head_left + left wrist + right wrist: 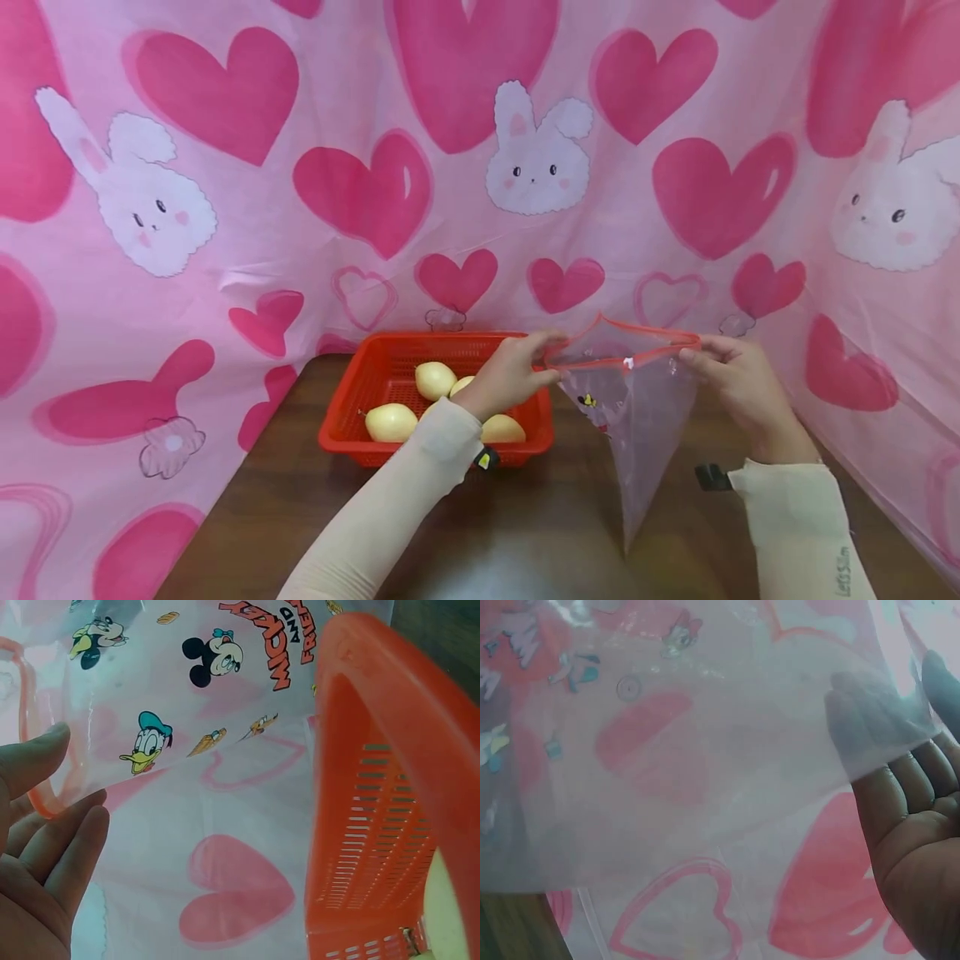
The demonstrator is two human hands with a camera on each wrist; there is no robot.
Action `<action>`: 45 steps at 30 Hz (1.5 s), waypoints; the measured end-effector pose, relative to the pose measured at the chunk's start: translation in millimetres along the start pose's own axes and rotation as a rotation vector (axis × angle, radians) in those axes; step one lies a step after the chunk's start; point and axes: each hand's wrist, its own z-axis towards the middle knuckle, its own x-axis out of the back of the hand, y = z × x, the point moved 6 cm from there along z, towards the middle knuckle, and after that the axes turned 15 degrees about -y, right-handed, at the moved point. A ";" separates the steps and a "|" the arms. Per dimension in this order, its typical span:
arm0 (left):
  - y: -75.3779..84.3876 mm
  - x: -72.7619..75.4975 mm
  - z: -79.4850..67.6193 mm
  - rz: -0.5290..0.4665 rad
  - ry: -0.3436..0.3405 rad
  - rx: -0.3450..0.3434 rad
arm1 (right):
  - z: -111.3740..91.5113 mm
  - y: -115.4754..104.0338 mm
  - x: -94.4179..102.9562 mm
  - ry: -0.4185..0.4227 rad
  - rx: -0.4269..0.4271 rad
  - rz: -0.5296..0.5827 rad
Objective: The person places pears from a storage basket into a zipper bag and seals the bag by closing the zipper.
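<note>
A clear zip bag (637,425) with a red-orange zip edge and cartoon prints hangs between my two hands, its mouth spread apart and one corner pointing down. My left hand (519,373) pinches the left end of the mouth between thumb and fingers. At the opposite end, my right hand (738,379) grips the rim the same way. In the left wrist view, the thumb lies on the printed side of the bag (161,697). Through the film of the bag (667,765), the fingers of the right hand show in the right wrist view.
Left of the bag, a red plastic basket (348,417) on the brown wooden table (255,500) holds several pale yellow round fruits (392,422). My left forearm crosses over its front right corner. A pink cloth (465,225) with hearts and rabbits hangs behind the table.
</note>
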 end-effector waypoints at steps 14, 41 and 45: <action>-17.0 -7.1 -0.6 -0.040 0.009 0.000 | 14.7 8.4 -17.3 -0.088 0.154 0.187; -24.6 -16.0 -10.1 -0.014 -0.014 0.025 | 9.4 12.2 -20.5 -0.007 0.233 0.294; -25.4 -11.1 -10.8 0.094 -0.053 -0.006 | 10.3 13.2 -17.0 0.067 0.172 0.197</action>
